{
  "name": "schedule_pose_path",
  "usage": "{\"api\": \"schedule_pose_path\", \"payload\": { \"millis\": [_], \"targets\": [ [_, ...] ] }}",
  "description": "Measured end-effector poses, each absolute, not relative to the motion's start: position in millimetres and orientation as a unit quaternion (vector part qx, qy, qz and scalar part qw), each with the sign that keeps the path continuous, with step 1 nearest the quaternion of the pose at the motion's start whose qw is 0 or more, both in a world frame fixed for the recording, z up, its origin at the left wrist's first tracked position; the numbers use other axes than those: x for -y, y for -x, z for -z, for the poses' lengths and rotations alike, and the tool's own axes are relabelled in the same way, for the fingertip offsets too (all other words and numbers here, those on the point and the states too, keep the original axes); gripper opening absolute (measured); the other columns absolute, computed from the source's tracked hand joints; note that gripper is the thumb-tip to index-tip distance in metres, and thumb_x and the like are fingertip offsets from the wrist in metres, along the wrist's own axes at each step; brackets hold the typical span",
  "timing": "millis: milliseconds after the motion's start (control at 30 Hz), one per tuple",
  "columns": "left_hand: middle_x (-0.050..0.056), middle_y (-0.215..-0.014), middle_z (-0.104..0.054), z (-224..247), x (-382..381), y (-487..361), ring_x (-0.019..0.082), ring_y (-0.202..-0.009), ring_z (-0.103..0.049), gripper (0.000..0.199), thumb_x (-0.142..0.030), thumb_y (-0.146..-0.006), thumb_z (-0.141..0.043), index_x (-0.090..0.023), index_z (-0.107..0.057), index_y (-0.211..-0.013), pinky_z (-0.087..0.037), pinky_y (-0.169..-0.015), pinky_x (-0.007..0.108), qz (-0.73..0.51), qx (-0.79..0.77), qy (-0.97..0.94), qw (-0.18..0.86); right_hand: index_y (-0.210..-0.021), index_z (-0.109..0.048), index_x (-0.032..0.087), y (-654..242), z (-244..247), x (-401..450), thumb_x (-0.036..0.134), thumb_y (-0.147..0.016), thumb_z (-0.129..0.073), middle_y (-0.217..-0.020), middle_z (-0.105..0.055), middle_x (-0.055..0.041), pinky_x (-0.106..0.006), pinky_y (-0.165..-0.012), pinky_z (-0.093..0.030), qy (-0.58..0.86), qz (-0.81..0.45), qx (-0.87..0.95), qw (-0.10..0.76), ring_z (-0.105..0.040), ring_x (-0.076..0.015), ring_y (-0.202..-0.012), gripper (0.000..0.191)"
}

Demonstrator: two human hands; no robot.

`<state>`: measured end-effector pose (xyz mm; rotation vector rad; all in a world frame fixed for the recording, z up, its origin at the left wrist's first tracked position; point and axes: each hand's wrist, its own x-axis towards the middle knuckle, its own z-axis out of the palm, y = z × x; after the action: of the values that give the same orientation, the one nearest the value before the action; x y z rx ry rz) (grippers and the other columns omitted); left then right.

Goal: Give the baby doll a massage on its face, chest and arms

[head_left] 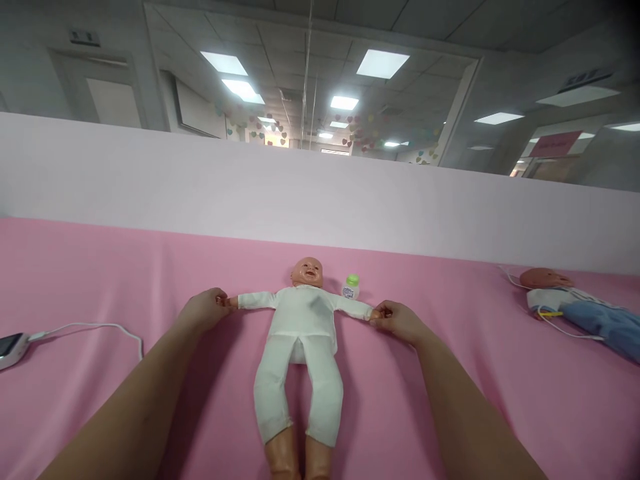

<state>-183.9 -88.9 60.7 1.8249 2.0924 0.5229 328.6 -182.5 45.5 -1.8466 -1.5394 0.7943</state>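
A baby doll (305,317) in a white top and white trousers lies face up on the pink cloth, its arms stretched out to both sides and its lower legs bare. My left hand (204,310) pinches the doll's hand on the left side. On the other side, my right hand (400,321) has its fingers closed on the doll's other hand. A small bottle (351,287) with a green cap is just above the doll's right-side arm, close to its head, touched by neither hand.
The pink cloth (200,400) covers the surface. At the far right lies a second doll (600,320) in blue and white with thin tubes. A white device (14,350) with a cable is at the left edge. Behind stands a low white wall (300,193) below glass.
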Motion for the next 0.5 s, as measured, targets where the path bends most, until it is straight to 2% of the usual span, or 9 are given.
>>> {"api": "schedule_pose_path", "payload": {
  "millis": [233,333,400,433,500],
  "targets": [
    [0.013,-0.126,-0.072,-67,96,179,0.035,-0.111,-0.067,0.06,-0.055,-0.076,-0.069,-0.021,-0.065,-0.125,-0.052,-0.076,0.036,-0.194,-0.716,-0.649,0.168,-0.1,-0.073,0.021,-326,-43,183,0.042,-0.074,-0.078,-0.103,-0.075,-0.0059,-0.029,-0.076,-0.051,0.695,-0.303,0.591,0.275,-0.069,-0.0227,-0.091,0.034],
    [0.015,-0.127,-0.071,-79,106,159,0.034,-0.102,-0.07,0.06,-0.055,-0.084,-0.061,-0.02,-0.063,-0.132,-0.053,-0.08,0.04,-0.25,-0.693,-0.663,0.131,-0.122,-0.069,0.021,-317,-54,184,0.045,-0.081,-0.072,-0.121,-0.073,-0.01,-0.032,-0.083,-0.053,0.713,-0.276,0.588,0.264,-0.069,-0.0265,-0.107,0.048],
    [0.012,-0.13,-0.07,-89,114,134,0.031,-0.098,-0.071,0.051,-0.054,-0.088,-0.057,-0.021,-0.067,-0.125,-0.053,-0.088,0.042,-0.312,-0.652,-0.684,0.094,-0.139,-0.06,0.021,-309,-62,181,0.045,-0.086,-0.067,-0.138,-0.066,-0.0131,-0.035,-0.091,-0.053,0.729,-0.236,0.585,0.266,-0.065,-0.0294,-0.122,0.059],
    [0.01,-0.129,-0.07,-95,119,117,0.03,-0.1,-0.07,0.047,-0.053,-0.088,-0.057,-0.022,-0.07,-0.12,-0.053,-0.09,0.041,-0.341,-0.623,-0.697,0.1,-0.145,-0.055,0.02,-304,-67,178,0.045,-0.088,-0.064,-0.145,-0.061,-0.0141,-0.037,-0.096,-0.052,0.732,-0.213,0.588,0.269,-0.061,-0.0306,-0.128,0.062],
    [0.007,-0.116,-0.075,-107,127,78,0.029,-0.102,-0.07,0.037,-0.05,-0.088,-0.061,-0.024,-0.072,-0.112,-0.054,-0.089,0.038,-0.376,-0.561,-0.716,0.176,-0.151,-0.049,0.02,-293,-74,168,0.042,-0.092,-0.06,-0.155,-0.053,-0.014,-0.041,-0.106,-0.048,0.723,-0.169,0.612,0.272,-0.055,-0.0316,-0.137,0.064]
  ]
}}
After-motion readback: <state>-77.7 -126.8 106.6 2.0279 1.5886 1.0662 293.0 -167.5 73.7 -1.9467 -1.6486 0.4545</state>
